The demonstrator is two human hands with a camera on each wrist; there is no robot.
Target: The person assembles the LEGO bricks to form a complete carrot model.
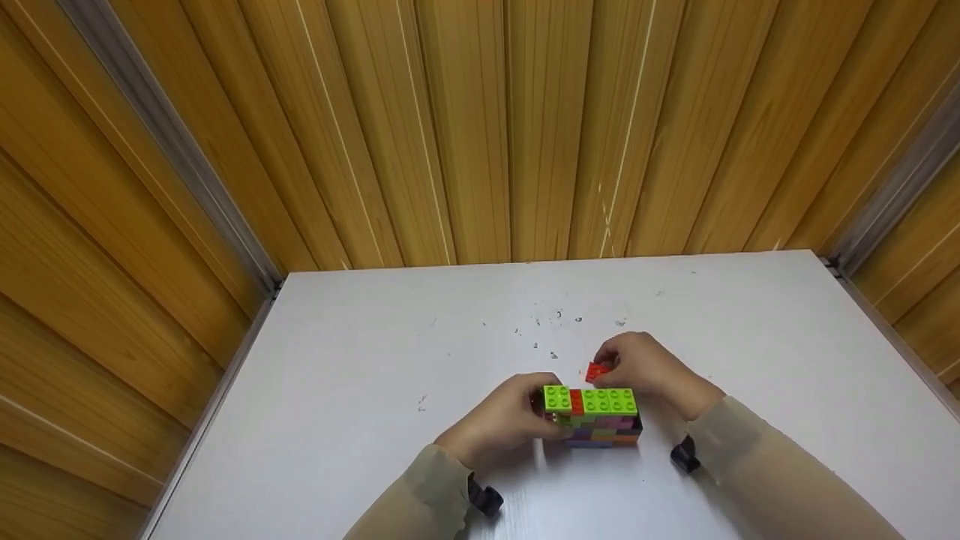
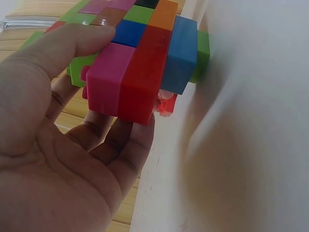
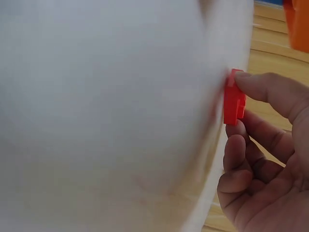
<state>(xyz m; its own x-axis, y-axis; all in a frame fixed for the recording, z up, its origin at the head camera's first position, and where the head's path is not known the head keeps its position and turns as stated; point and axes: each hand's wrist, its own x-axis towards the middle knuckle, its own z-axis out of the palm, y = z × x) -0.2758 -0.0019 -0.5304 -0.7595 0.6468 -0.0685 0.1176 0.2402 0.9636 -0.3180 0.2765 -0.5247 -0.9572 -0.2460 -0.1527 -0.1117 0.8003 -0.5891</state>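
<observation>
Left hand (image 1: 504,420) curled round the multicoloured brick block (image 1: 594,417), thumb over the top, fingers (image 2: 116,145) beneath, gripping its left end on the white worktop (image 1: 360,390). Right hand (image 1: 645,371) pinching a small red brick (image 1: 597,372) between thumb and fingertips, just behind the block. Wooden panelled wall (image 1: 480,127) beyond.

left hand (image 2: 58,159) grips a multicoloured brick block (image 2: 140,63).
</observation>
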